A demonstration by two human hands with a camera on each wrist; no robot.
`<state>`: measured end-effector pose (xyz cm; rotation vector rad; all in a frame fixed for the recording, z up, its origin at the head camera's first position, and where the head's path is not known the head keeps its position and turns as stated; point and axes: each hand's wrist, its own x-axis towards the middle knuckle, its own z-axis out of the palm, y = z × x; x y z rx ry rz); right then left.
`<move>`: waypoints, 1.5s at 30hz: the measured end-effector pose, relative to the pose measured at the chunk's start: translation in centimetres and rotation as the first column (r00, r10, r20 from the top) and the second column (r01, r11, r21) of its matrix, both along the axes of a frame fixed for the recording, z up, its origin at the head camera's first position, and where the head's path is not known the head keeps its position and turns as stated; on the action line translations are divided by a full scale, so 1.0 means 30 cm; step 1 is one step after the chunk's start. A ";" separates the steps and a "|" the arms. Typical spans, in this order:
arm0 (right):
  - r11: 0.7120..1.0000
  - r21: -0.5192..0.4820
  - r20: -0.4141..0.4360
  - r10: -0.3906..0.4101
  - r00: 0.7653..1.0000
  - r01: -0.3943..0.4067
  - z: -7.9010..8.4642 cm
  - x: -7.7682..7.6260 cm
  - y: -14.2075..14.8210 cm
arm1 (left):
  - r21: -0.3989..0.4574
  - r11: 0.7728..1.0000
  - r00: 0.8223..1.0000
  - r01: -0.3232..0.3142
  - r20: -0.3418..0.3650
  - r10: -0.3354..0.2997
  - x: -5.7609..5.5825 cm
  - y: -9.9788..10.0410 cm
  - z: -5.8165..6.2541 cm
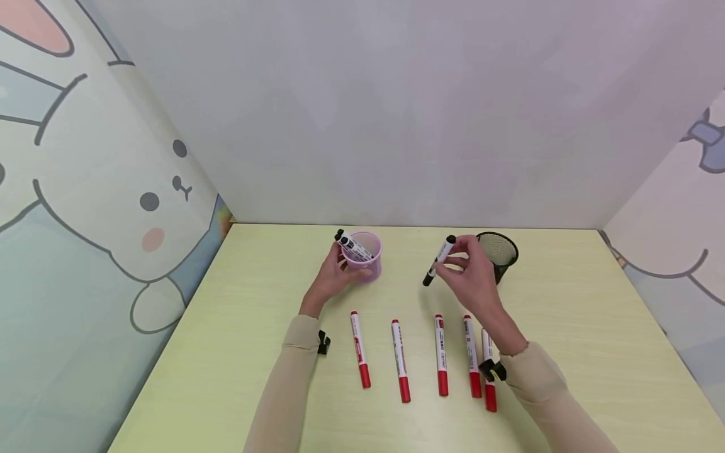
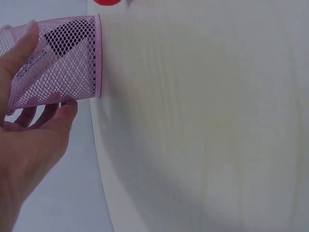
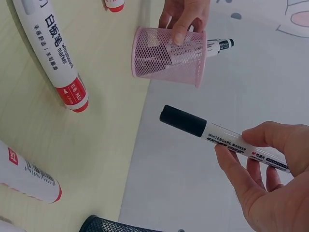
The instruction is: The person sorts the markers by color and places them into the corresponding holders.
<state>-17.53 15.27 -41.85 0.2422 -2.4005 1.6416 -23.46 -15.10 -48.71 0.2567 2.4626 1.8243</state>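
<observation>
My left hand (image 1: 331,277) grips a pink mesh pen cup (image 1: 376,263) near the back of the table, thumb on one side and fingers on the other. Black-capped whiteboard markers (image 1: 358,247) lean inside it, their ends sticking out over the rim. To the right, my right hand (image 1: 476,280) pinches another whiteboard marker (image 3: 227,137) between thumb and fingers. This one is white with black ends, and it is held slanted above the table, apart from the pink cup. Behind the right hand stands a black mesh pen cup (image 1: 500,250), partly hidden by it.
Several red-capped white markers lie in a loose row nearer the front, from a leftmost marker (image 1: 359,349) to a rightmost marker (image 1: 488,358) partly under the right wrist's camera strap. The pale wooden table (image 1: 238,302) meets a grey-white back wall (image 1: 408,126).
</observation>
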 end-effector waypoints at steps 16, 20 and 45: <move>0.989 -0.140 -0.054 0.040 0.998 -0.048 0.110 0.004 -0.075 | -0.010 1.000 1.000 -0.002 -0.001 0.002 -0.002 0.001 0.002; 0.988 -0.145 -0.072 0.052 0.996 -0.062 0.108 -0.009 -0.087 | 0.003 1.000 1.000 0.000 -0.003 0.000 -0.002 0.003 0.003; 0.960 -0.230 -0.185 0.115 0.976 -0.157 0.037 -0.130 -0.135 | 0.041 0.999 1.000 0.004 -0.018 -0.003 -0.005 0.019 0.000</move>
